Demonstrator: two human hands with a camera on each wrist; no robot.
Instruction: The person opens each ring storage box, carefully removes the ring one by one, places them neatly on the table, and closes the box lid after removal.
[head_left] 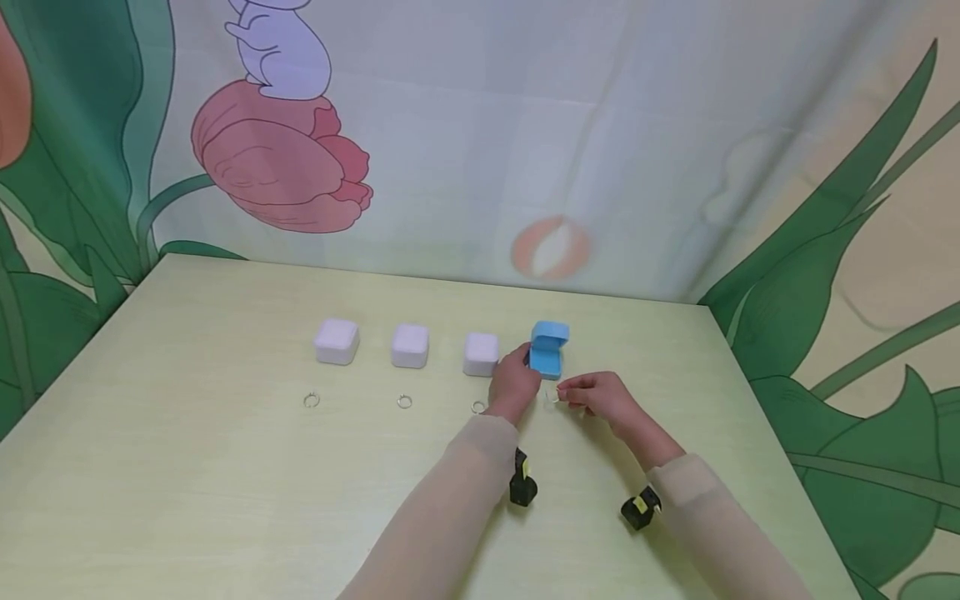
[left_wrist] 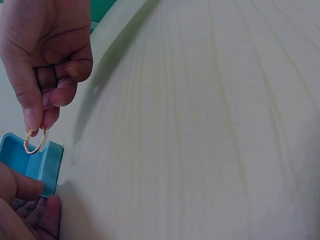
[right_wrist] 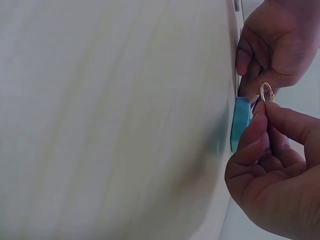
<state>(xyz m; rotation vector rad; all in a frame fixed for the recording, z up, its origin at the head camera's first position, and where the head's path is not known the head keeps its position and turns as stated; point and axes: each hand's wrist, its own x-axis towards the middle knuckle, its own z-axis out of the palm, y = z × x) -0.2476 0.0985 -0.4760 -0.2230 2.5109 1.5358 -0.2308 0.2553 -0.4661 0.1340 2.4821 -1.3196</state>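
Observation:
An open blue ring box stands on the table with its lid raised at the back. My left hand grips the box from its left side; in the left wrist view, the thumb lies at the box's edge. Just in front of the box, my right hand pinches a thin gold-coloured ring between thumb and fingertips. The ring hangs upright below those fingertips and overlaps the open box in the left wrist view.
Three closed pale lilac boxes stand in a row left of the blue box. In front of them lie three rings, one partly behind my left wrist. A printed curtain hangs behind the table's back edge.

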